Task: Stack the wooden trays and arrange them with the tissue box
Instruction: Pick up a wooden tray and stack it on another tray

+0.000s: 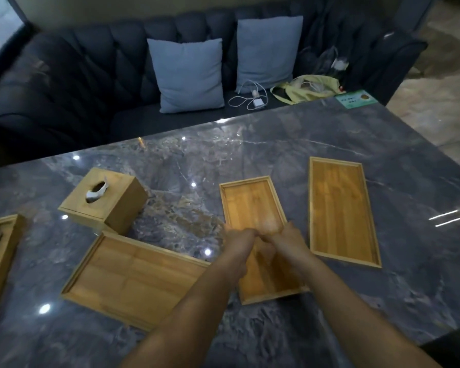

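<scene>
While hands (263,243) meet, three wooden trays (250,205), one tissue box (104,199)

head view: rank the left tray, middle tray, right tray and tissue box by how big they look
1. left tray, though it lies nearer the camera
2. right tray and middle tray: too alike to rank, hands cover part of the middle one
3. tissue box

Dim indoor light; ceiling lamps glint as white spots across the polished marble table (276,144) (streaked glare near its right edge). Hands motion-blurred, edges bowed by wide-angle lens.
</scene>
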Tool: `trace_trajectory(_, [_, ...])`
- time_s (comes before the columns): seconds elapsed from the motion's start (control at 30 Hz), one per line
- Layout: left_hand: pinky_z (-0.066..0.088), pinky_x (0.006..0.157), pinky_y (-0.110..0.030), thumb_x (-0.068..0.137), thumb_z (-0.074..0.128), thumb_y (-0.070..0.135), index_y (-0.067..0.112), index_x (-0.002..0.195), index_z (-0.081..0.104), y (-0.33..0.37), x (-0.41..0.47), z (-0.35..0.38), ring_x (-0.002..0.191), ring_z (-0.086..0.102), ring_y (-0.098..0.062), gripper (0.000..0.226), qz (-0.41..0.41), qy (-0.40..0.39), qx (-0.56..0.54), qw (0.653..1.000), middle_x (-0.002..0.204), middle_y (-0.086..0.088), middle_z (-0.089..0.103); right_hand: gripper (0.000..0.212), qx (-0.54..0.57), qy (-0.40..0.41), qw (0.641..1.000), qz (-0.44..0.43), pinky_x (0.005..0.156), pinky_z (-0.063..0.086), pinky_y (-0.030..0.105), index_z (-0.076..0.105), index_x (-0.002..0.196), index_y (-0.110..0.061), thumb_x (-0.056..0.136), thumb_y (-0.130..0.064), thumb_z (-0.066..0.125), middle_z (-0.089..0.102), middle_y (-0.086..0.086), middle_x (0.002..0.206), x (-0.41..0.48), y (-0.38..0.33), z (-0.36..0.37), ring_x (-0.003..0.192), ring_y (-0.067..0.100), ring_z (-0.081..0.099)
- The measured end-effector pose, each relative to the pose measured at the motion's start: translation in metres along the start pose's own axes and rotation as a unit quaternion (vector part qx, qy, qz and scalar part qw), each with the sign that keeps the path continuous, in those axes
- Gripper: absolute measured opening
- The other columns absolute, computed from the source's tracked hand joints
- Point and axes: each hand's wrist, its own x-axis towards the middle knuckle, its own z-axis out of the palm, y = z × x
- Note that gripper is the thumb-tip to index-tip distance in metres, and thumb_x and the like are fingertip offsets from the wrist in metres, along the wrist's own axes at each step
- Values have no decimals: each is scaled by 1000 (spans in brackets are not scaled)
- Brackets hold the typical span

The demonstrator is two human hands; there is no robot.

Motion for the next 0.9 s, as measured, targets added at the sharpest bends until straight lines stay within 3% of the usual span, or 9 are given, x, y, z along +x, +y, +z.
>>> trace_trajectory(0.1, [46,92,-46,86,53,17,9,134,28,9,-2,-5,115,47,-36,55,-60,18,-35,997,131,-15,43,44,119,4,993,15,82,51,44,58,104,-15,66,-31,71,64,13,107,-3,0,-8,97,30,60])
trace_trajectory(0.17, [51,66,-40,88,49,15,8,124,40,10,-6,-15,95,56,-33,39,-88,-2,-36,995,115,-16,54,22,154,1,988,9,71,52,39,62,90,-14,70,-22,68,67,12,90,-5,5,-15,84,29,63])
trace_trajectory(0.23, [42,52,-32,88,47,10,8,114,45,7,-13,-23,78,55,-26,26,-102,-3,-27,994,96,-13,57,14,138,16,990,8,75,52,41,58,89,-15,76,-16,62,64,12,88,-5,7,-20,86,31,61])
trace_trajectory(0.37, [53,68,-41,83,52,-3,0,112,51,2,-17,-32,89,58,-31,30,-89,1,-39,995,99,-17,60,13,120,15,993,-6,58,43,33,53,79,-16,85,-5,49,57,6,81,-6,2,-27,74,20,54])
trace_trajectory(0.43, [54,68,-43,79,59,-3,-3,108,55,7,-24,-34,88,61,-34,29,-67,-4,-40,997,95,-19,64,17,119,13,993,-15,61,42,33,56,76,-16,87,-4,50,58,5,79,-8,-4,-28,73,19,53])
trace_trajectory(0.53, [55,66,-43,79,63,0,1,110,53,18,-34,-40,87,63,-34,32,-12,-7,-87,996,97,-19,66,11,140,15,990,-25,74,45,37,65,90,-5,86,-5,55,63,10,81,-15,-18,-24,79,25,58])
trace_trajectory(0.6, [54,64,-40,82,63,6,5,114,53,24,-41,-51,87,64,-30,33,21,-3,-123,992,98,-15,66,13,139,8,989,-49,72,44,37,66,95,-7,86,-10,57,66,10,87,-22,-31,-20,82,24,59])
trace_trajectory(0.77, [55,62,-36,82,66,17,22,95,58,21,-54,-89,89,64,-23,16,130,14,-193,972,98,-4,67,13,133,-43,975,-171,63,45,30,66,96,-14,83,-18,62,67,3,89,-40,-69,-9,83,19,62])
trace_trajectory(0.9, [57,72,-41,77,71,19,15,112,53,12,-58,-115,93,65,-26,40,181,89,-299,933,105,-5,66,9,36,-68,947,-311,56,42,15,65,88,-15,83,-22,65,64,-4,79,-45,-92,7,73,9,58])
